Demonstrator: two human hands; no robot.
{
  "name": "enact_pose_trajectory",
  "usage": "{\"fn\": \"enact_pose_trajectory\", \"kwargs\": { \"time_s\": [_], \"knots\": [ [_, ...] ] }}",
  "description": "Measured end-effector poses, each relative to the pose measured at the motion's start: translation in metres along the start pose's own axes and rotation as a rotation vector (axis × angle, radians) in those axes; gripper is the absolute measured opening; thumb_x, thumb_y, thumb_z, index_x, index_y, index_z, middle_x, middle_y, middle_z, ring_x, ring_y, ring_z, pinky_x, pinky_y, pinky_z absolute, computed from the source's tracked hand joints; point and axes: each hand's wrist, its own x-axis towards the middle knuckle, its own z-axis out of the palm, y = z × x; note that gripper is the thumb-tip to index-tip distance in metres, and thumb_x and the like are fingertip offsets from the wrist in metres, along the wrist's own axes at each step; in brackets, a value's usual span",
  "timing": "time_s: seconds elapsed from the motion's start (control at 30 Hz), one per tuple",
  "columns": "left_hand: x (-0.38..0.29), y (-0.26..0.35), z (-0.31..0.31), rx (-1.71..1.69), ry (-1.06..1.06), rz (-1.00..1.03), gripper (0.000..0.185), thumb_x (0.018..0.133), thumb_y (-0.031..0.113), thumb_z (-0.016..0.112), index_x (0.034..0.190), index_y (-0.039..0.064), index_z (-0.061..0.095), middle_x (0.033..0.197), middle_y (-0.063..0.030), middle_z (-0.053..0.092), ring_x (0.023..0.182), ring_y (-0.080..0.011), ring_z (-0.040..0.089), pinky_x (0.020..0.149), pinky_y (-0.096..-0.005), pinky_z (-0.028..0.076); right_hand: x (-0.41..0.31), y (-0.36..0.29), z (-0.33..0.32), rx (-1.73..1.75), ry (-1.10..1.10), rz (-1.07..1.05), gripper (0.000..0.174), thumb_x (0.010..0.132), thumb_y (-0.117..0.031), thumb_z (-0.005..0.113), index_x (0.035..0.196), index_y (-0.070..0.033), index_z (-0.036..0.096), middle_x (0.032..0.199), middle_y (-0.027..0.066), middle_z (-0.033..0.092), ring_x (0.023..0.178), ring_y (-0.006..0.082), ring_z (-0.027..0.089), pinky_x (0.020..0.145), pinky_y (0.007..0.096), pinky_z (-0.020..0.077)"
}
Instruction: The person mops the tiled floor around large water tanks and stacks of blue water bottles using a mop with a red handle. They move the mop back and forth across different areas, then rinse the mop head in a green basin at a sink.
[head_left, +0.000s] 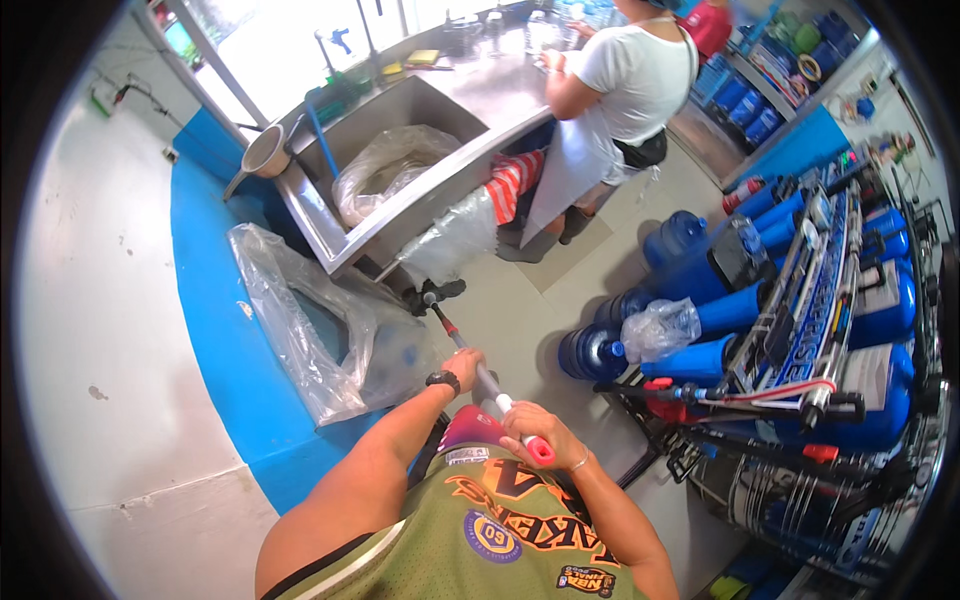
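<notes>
My left hand (465, 368), with a black watch at its wrist, grips the middle of a mop handle (487, 385). My right hand (541, 427), wearing a thin bracelet, holds the same handle near its pink end, close to my torso. The handle slants away from me to a dark mop head (444, 291), which lies on the tiled floor (491, 300) beneath the front of a steel sink. Part of the mop head is hidden under the sink's edge. Beside it hang clear plastic (457, 238) and a red-and-white striped cloth (516, 182).
A large clear plastic bag (300, 330) stands left of the mop. Above it is the steel sink (420, 105). A person in a white shirt (637, 82) stands at the counter. Blue water jugs (592, 351) and filter equipment (795, 300) line the right side.
</notes>
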Motion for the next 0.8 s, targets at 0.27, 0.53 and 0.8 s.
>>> {"fn": "enact_pose_trajectory", "kwargs": {
  "time_s": [0.27,0.53,0.8],
  "knots": [
    [-0.054,0.121,0.099,-0.054,-0.277,0.2,0.029,0.075,0.005,0.08,0.101,0.012,0.073,0.11,-0.0195,0.071,0.116,-0.0444,0.063,0.107,-0.0515,0.05,-0.172,-0.079,-0.006,-0.062,0.345,0.24,0.018,0.085,-0.004,0.082,0.079,-0.005,0.065,0.087,0.0086,0.072,0.093,0.029,0.074,0.109,0.0489,0.0516],
    [-0.125,0.288,0.19,-0.193,-0.712,0.604,0.024,0.08,0.009,0.076,0.103,0.012,0.075,0.103,-0.0156,0.073,0.103,-0.0401,0.069,0.095,-0.0493,0.055,-0.312,-0.206,-0.011,-0.102,0.35,0.426,0.026,0.087,-0.011,0.084,0.078,-0.008,0.06,0.088,0.0083,0.07,0.1,0.0298,0.072,0.101,0.0471,0.0521],
    [-0.149,0.35,0.237,-0.06,-1.214,0.972,0.025,0.087,0.027,0.08,0.103,0.01,0.071,0.103,-0.0134,0.073,0.103,-0.0373,0.07,0.092,-0.0483,0.055,-0.339,-0.245,0.019,-0.187,0.286,0.568,0.024,0.094,-0.029,0.077,0.089,-0.011,0.063,0.087,0.0073,0.062,0.095,0.0312,0.062,0.098,0.0423,0.0472]
  ]
}}
